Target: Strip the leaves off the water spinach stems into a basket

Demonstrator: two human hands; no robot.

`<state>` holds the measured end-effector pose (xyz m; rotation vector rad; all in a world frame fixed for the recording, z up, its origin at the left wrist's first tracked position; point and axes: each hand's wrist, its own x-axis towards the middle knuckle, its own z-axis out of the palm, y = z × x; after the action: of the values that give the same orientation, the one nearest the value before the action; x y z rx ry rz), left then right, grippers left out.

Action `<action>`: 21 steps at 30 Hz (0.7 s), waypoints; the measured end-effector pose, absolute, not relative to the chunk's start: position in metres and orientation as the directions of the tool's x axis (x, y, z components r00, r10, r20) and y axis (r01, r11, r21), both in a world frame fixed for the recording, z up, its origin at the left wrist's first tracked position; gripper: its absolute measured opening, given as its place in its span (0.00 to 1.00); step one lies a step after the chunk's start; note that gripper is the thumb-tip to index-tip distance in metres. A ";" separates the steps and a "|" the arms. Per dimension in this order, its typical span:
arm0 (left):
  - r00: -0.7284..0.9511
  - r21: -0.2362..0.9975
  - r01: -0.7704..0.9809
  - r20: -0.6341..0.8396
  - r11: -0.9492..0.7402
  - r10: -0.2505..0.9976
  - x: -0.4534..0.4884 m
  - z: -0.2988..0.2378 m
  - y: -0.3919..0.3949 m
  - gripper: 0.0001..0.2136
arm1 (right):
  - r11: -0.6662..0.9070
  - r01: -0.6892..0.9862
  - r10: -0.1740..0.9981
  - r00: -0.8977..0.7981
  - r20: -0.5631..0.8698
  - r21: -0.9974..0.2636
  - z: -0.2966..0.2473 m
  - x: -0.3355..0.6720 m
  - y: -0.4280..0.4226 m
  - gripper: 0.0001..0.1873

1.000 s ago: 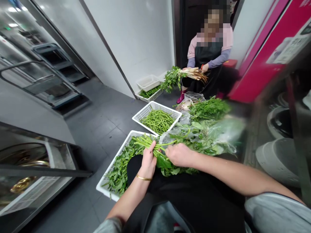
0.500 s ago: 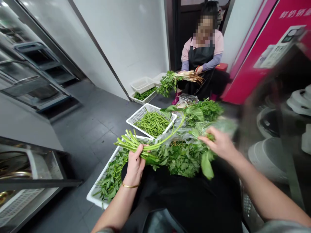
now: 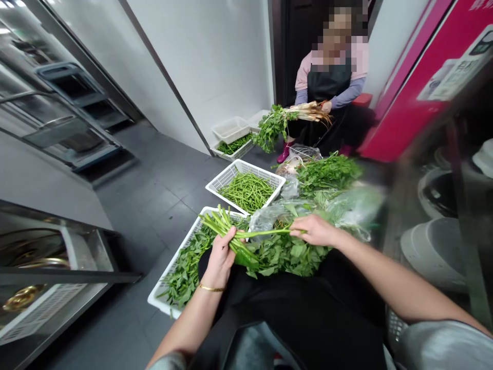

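My left hand (image 3: 220,253), with a gold bangle on its wrist, is closed round a bunch of green stalks (image 3: 219,222) whose cut ends fan out up and to the left. Its leaves (image 3: 287,255) spread across my dark lap. My right hand (image 3: 315,230) pinches a single thin green stem (image 3: 265,234) that runs level from the bunch to its fingers. Under the bunch stands a white basket (image 3: 166,280) of loose leafy greens.
A second white basket (image 3: 222,181) holds green beans. Clear plastic bags (image 3: 348,208) and more greens (image 3: 327,172) are piled to the right. A seated person in a dark apron (image 3: 331,85) holds rooted greens beyond. Metal racks stand left, a red cabinet (image 3: 416,97) right.
My right hand, which had reached out right into the bagged greens, has come back toward the bunch with one stem. The left hand and bunch have lowered a little.
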<state>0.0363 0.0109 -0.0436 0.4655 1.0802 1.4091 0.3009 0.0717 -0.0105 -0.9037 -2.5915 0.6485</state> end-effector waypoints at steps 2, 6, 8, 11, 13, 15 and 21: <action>-0.190 0.819 -0.551 -0.310 0.159 0.932 0.050 -0.042 0.012 0.13 | 0.506 0.433 0.817 -0.518 0.253 -0.747 -0.023 0.303 0.066 0.15; -0.231 0.856 -0.509 -0.238 0.091 0.943 0.069 -0.033 0.016 0.12 | 0.177 0.386 0.975 0.056 0.215 -0.905 -0.038 0.324 0.074 0.21; -0.299 0.869 -0.493 -0.206 0.034 0.932 0.069 -0.029 0.019 0.12 | 0.145 0.443 0.951 0.185 0.249 -0.884 -0.033 0.345 0.083 0.25; -0.351 0.892 -0.452 -0.175 -0.002 0.920 0.061 -0.027 0.021 0.11 | 0.188 0.525 0.937 0.159 0.312 -0.830 -0.010 0.368 0.090 0.23; -0.344 0.909 -0.418 -0.155 -0.003 0.926 0.058 -0.028 0.020 0.12 | 0.320 0.615 0.935 -0.080 0.347 -0.721 0.007 0.364 0.085 0.17; -0.326 0.922 -0.388 -0.134 -0.003 0.936 0.057 -0.029 0.019 0.12 | 0.539 0.681 0.842 -0.442 0.310 -0.496 0.019 0.341 0.076 0.13; -0.257 0.917 -0.396 -0.162 0.049 0.953 0.056 -0.031 0.011 0.11 | 0.793 0.508 0.534 -0.845 -0.019 -0.335 0.011 0.266 0.069 0.10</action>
<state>0.0559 0.0112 -0.0306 0.6824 1.1541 1.4924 0.2661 0.0692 0.0107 -0.8449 -2.9021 0.5098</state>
